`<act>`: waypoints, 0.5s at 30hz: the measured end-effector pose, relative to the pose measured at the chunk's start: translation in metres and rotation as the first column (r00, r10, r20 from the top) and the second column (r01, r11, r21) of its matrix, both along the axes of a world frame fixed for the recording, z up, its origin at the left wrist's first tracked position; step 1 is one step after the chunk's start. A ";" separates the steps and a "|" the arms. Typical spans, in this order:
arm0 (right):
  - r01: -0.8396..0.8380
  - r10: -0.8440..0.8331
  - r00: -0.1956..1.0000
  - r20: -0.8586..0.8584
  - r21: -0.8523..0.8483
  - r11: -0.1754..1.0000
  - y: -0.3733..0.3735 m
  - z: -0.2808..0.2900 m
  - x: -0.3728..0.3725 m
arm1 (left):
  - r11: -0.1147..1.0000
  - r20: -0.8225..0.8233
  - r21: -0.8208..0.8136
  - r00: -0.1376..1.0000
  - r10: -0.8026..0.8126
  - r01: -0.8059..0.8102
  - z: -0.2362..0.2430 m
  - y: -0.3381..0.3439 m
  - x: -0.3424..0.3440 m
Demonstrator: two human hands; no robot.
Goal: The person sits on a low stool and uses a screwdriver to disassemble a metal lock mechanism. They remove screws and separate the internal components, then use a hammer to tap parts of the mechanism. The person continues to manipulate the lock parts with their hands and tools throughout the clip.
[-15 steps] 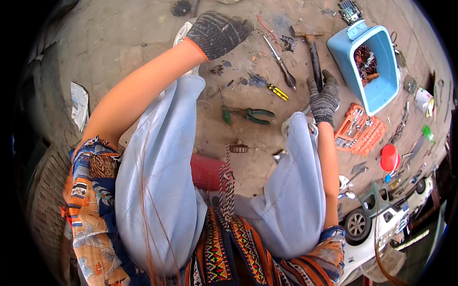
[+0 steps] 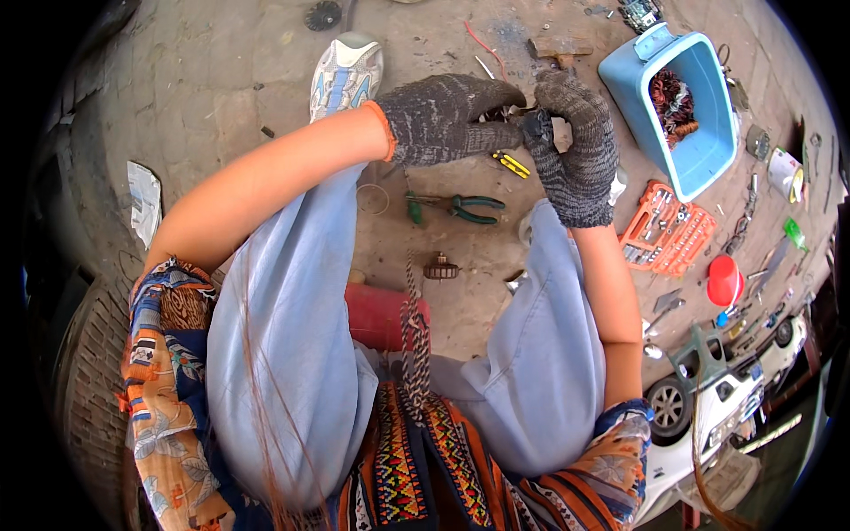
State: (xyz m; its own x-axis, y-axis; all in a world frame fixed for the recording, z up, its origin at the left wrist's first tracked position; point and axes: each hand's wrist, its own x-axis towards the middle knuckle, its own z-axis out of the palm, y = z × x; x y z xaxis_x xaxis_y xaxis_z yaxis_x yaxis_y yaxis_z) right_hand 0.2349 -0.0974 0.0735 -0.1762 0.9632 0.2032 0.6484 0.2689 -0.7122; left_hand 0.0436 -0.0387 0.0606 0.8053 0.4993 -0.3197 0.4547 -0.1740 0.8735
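My two hands, in dark grey knit gloves, meet above the ground between my knees. My left hand reaches across from the left, its fingers closed around something mostly hidden. Opposite it, my right hand is curled inward, fingertips bent toward the left ones. Between them shows a small dark piece with bits of metal; its kind is unclear. Behind the right hand lies a hammer, only its head showing. Just below the hands is a yellow-and-black screwdriver handle. Green-handled pliers rest nearer to me.
A light-blue bin holding copper-coloured scrap stands at the right. Beside it are an orange socket set and a red cup. A small motor rotor lies between my legs. A white toy-like vehicle is at lower right.
My left hand has moved right and down, uncovering my shoe. My right hand has left the hammer handle and risen to meet the left, with a small dark piece now between them.
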 end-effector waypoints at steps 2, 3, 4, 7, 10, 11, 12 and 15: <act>-0.035 0.031 0.997 -0.071 -0.059 0.998 0.000 0.002 0.000 | 0.961 0.003 -0.261 0.996 -0.088 0.086 0.015 0.006 0.005; -0.057 0.043 0.991 -0.131 -0.105 0.993 0.000 0.004 0.000 | 0.991 0.129 -0.046 0.985 -0.115 0.122 0.007 0.003 -0.001; -0.074 0.045 0.982 -0.182 -0.152 0.986 -0.001 0.005 0.002 | 0.976 0.250 0.174 0.953 -0.173 0.132 -0.008 0.001 -0.007; -0.152 0.131 0.975 -0.177 -0.114 0.982 -0.001 0.009 0.006 | 0.903 0.380 0.418 0.883 -0.275 0.101 -0.015 -0.002 -0.015; -0.150 0.137 0.983 -0.120 -0.107 0.983 -0.003 0.008 0.008 | 0.885 0.416 0.462 0.867 -0.275 0.058 -0.010 -0.003 -0.013; -0.164 0.142 0.975 -0.169 -0.127 0.978 -0.003 0.010 0.009 | 0.879 0.427 0.476 0.863 -0.269 0.038 -0.009 -0.003 -0.012; -0.179 0.145 0.966 -0.216 -0.148 0.973 -0.003 0.015 0.009 | 0.934 0.392 0.355 0.899 -0.195 0.048 -0.005 -0.003 -0.010; -0.169 0.104 0.953 -0.284 -0.214 0.962 -0.005 0.014 0.008 | 0.999 0.244 0.054 0.970 -0.019 0.006 0.012 -0.007 -0.002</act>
